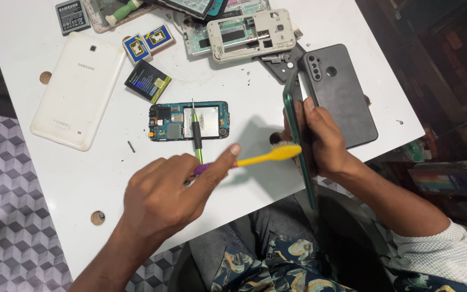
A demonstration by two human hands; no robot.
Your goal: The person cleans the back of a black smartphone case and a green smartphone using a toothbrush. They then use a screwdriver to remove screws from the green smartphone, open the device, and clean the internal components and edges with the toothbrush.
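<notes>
My left hand grips a yellow toothbrush by its purple handle end, index finger stretched along it. The bristles touch a green-edged phone that my right hand holds upright on its edge at the table's near right. Just behind that hand a dark grey back cover lies flat. Left of the brush a bare phone circuit board rests on the white table, with a green-tipped screwdriver lying across it.
A white tablet lies face down at the left. A black battery, two small blue-and-yellow boxes, a grey battery and white phone frames crowd the far side. Small screws are scattered about.
</notes>
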